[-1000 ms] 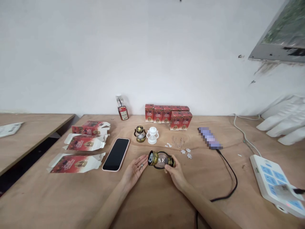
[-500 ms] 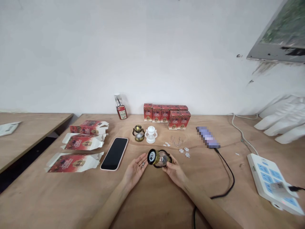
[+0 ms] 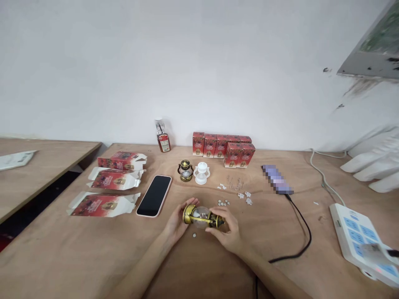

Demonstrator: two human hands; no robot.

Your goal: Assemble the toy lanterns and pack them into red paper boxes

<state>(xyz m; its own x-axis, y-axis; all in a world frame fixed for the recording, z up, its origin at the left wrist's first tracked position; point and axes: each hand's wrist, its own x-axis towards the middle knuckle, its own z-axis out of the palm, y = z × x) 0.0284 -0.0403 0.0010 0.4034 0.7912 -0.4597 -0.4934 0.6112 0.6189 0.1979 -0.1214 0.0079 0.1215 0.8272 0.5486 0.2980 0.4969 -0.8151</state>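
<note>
A small gold lantern (image 3: 201,216) with a clear globe lies sideways just above the wooden table (image 3: 93,257), held between both hands. My right hand (image 3: 227,231) is wrapped round its right end. My left hand (image 3: 176,224) cups its gold left end with the fingers curled. A tiny round button cell (image 3: 194,235) lies on the table just under the lantern. Several more small round cells (image 3: 223,202) lie just behind it.
A dark lantern (image 3: 185,170) and a white one (image 3: 201,173) stand behind. A black phone (image 3: 154,195) and three flattened red cartons (image 3: 106,205) lie left. Red boxes (image 3: 223,147) and a small bottle (image 3: 163,139) stand by the wall. Small white clips (image 3: 245,196), a cable (image 3: 299,232) and a white power strip (image 3: 358,241) lie right.
The lantern has come down towards the table and turned. My left hand, open and palm up before, has closed on its gold end. Small cells now lie on the table.
</note>
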